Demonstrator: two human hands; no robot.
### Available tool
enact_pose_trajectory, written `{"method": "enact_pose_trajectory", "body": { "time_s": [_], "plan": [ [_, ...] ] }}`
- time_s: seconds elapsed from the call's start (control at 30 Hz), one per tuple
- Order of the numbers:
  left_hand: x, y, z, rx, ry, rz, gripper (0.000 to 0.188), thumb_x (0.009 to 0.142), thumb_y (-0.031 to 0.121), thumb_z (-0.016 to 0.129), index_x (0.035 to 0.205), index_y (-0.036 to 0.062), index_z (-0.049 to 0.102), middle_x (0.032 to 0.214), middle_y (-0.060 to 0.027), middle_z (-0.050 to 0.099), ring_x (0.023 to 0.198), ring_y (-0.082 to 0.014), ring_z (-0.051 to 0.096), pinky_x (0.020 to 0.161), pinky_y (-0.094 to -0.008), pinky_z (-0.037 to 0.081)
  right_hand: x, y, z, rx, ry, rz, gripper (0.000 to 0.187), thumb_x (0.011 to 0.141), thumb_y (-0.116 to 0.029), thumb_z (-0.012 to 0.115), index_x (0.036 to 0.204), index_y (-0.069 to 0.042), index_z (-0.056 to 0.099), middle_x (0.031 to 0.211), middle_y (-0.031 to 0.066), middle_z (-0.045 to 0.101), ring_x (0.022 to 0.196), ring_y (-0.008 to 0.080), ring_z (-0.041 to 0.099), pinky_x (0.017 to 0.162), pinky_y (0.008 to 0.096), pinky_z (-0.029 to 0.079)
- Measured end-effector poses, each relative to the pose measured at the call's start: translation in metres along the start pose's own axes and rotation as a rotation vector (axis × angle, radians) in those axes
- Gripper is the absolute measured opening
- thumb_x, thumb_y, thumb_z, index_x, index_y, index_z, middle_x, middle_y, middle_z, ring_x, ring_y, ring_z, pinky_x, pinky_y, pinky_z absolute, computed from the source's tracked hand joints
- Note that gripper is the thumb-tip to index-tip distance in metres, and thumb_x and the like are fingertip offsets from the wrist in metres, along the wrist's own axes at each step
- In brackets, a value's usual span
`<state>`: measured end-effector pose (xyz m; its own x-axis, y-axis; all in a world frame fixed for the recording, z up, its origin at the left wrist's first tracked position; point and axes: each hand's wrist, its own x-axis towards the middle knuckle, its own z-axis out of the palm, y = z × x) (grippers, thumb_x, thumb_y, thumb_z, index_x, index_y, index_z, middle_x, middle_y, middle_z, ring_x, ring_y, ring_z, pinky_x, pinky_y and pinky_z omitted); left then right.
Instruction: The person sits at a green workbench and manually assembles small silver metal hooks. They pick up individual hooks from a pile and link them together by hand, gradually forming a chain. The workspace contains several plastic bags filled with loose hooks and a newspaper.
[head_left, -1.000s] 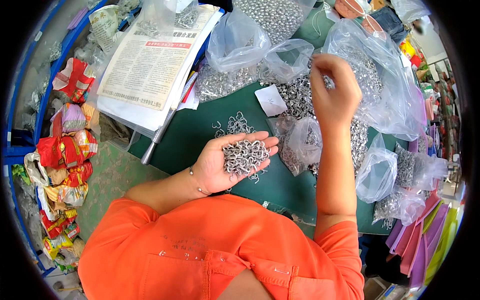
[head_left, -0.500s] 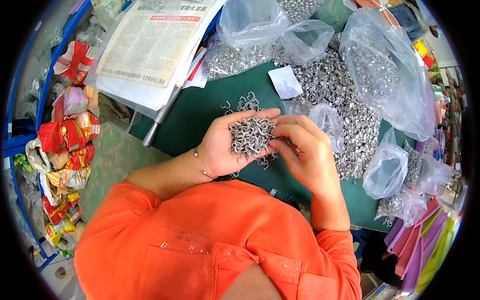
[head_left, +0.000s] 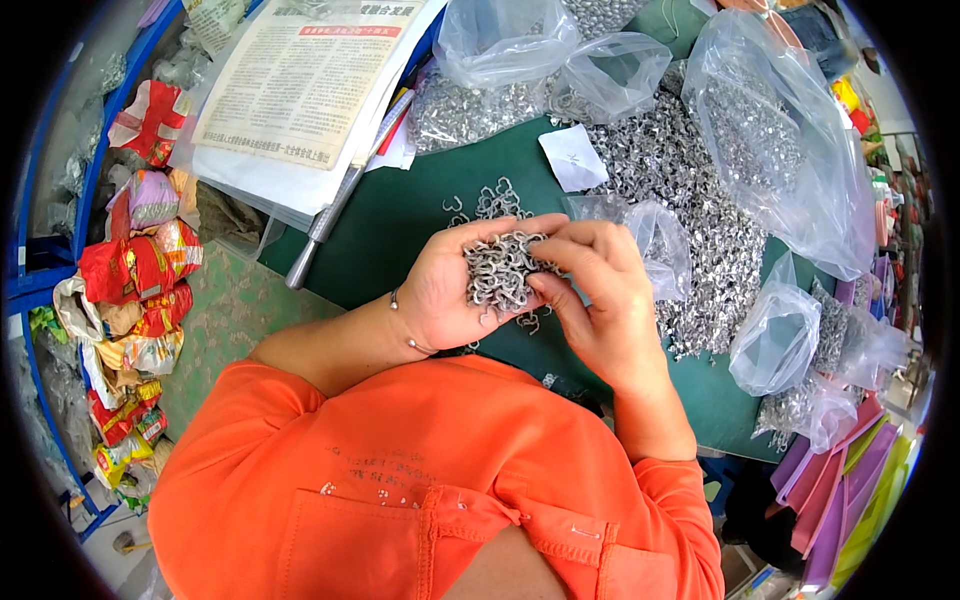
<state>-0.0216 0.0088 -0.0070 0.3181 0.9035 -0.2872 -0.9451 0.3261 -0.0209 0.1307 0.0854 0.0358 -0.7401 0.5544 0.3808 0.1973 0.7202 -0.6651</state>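
Above the orange shirt, the left hand (head_left: 445,290) lies palm up, cupped around a heap of small metal hooks (head_left: 498,272). Touching it from the right, the right hand (head_left: 600,300) has its fingers (head_left: 560,258) pinched on hooks at the heap's edge. Beyond, a few loose hooks (head_left: 490,200) lie on the green desk (head_left: 400,215); farther off sit clear plastic bags (head_left: 780,150) and a newspaper (head_left: 300,80).

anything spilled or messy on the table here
Yes: small metal hooks lie loose across the green mat, outside the plastic bags. A few stray ones sit just beyond the left hand, which cups a pile.
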Motion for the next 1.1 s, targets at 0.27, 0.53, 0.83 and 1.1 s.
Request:
{"method": "enact_pose_trajectory", "body": {
  "time_s": [0.27,0.53,0.83,1.1],
  "plan": [
    [-0.002,-0.001,0.004,-0.020,-0.031,-0.001,0.041,0.097,0.024,0.033,0.128,-0.0001,0.047,0.114,-0.0128,0.060,0.100,-0.0236,0.061,0.091,-0.0399,0.049,-0.008,0.005,0.008,0.205,0.161,0.050,0.019,0.075,0.007,0.065,0.091,-0.002,0.060,0.089,0.0097,0.061,0.077,0.0249,0.059,0.064,0.0319,0.048],
    [-0.001,-0.001,-0.002,0.000,0.000,0.000,0.045,0.097,0.026,0.033,0.131,-0.0001,0.043,0.122,-0.0149,0.056,0.109,-0.0242,0.057,0.094,-0.0407,0.047,-0.006,0.002,0.004,0.158,0.089,0.014,0.024,0.074,0.011,0.065,0.095,-0.001,0.063,0.086,0.0110,0.061,0.074,0.0201,0.062,0.063,0.0283,0.050],
    [-0.001,-0.001,0.008,0.068,0.051,0.005,0.045,0.096,0.028,0.034,0.131,0.0019,0.045,0.125,-0.0130,0.054,0.111,-0.0235,0.056,0.094,-0.0389,0.046,-0.019,0.007,0.012,0.633,0.231,0.229,0.036,0.078,0.014,0.063,0.110,0.004,0.051,0.099,0.0105,0.061,0.088,0.0148,0.062,0.074,0.0266,0.053],
    [0.000,-0.001,0.009,0.013,0.014,0.000,0.043,0.096,0.026,0.035,0.129,-0.0013,0.045,0.130,-0.0161,0.050,0.117,-0.0269,0.052,0.097,-0.0405,0.044,-0.026,0.007,0.012,0.537,0.354,0.097,0.041,0.074,0.015,0.065,0.110,0.002,0.050,0.099,0.0131,0.061,0.089,0.0195,0.063,0.078,0.0289,0.053]
  ]
}}
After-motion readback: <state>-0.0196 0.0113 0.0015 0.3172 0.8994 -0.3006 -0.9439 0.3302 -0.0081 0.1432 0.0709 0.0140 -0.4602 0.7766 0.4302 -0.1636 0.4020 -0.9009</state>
